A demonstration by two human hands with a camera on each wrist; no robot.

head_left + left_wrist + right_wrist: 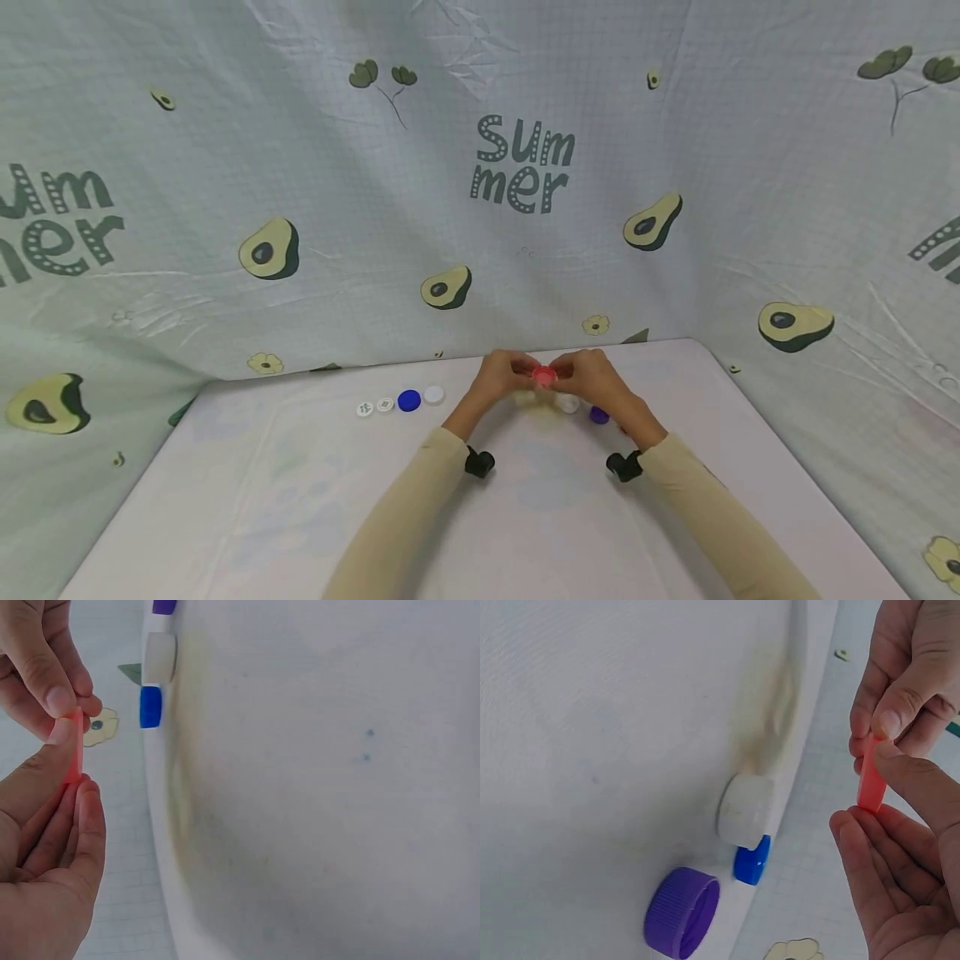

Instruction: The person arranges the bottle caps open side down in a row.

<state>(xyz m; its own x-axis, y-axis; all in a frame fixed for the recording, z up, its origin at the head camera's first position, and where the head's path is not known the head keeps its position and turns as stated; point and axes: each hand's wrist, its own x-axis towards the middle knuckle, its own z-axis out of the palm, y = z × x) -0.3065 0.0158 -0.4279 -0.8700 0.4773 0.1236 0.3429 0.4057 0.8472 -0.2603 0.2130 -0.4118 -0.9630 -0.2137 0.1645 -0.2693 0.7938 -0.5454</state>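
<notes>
Above the far edge of the table, a red bottle cap (544, 377) is held up between both hands. My left hand (498, 377) pinches it from the left with thumb and fingers. From the right, my right hand (594, 380) pinches its opposite side. Both wrist views show the cap (78, 754) edge-on, with the thumbs close together on it. Below the hands lie a white cap (746, 810), a blue cap (752, 860) and a ribbed purple cap (681, 913); the purple one stands tilted, with its hollow side partly showing.
Left of the hands, a row holds two white caps with marks, a plain blue cap (408, 401) and a plain white cap (433, 395). A printed curtain (360, 208) hangs right behind the table (300, 500). Something small and orange-red shows beside the right wrist.
</notes>
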